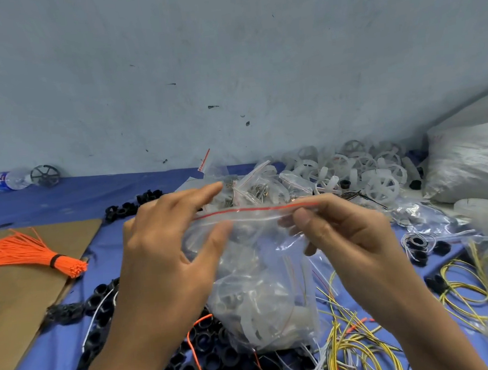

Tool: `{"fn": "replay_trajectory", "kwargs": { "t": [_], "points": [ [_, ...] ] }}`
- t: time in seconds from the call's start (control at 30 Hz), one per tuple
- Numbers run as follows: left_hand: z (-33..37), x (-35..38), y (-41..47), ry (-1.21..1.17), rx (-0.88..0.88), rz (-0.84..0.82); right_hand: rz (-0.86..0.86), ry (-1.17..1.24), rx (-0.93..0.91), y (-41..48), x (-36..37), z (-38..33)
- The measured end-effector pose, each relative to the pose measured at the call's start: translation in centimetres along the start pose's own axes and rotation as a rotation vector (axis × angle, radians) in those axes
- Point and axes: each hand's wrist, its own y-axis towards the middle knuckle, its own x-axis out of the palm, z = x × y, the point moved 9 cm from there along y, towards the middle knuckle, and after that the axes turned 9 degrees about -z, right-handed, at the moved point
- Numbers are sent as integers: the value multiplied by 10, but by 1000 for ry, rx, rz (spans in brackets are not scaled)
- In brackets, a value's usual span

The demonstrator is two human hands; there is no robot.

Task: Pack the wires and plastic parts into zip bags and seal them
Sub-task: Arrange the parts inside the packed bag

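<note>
Head view is showing a clear zip bag [266, 241] stuffed with white plastic parts [247, 319], hanging upright in the middle of the scene over the blue cloth [48, 200]. The right hand [354, 234] is pinching the right end of the bag's red-lined zip strip [253, 209] between thumb and forefinger. The left hand [165, 243] is hovering at the strip's left end with its fingers spread. Its thumb is lying against the bag's front and its forefinger is reaching behind the top edge, the two standing apart rather than pinching.

Black rings [210, 359] are lying under and to the left of the bag, and loose yellow wires [351, 345] are sprawling near right. An orange bundle of ties [32, 254] is resting on cardboard [18, 296] at left. Small filled bags [254, 184] and white plastic wheels [376, 171] are piling up far behind the hands, beside a white sack [474, 161] at far right.
</note>
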Motion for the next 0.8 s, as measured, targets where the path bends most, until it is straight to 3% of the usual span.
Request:
{"fn": "replay_trajectory", "kwargs": {
  "t": [0.07,0.13,0.27,0.5,0.8],
  "points": [
    [20,6,-2,88,108,-27,-47,-17,-37,-1,11,-5],
    [29,13,-2,10,144,-64,-67,-21,-54,-1,16,-9],
    [25,12,-2,-193,94,-86,-69,-47,-68,-1,16,-12],
    [9,9,-1,-159,39,-139,45,-62,-42,-3,1,-11],
    [15,10,0,-187,84,-130,66,87,6,-4,-5,-7]
  ]
}}
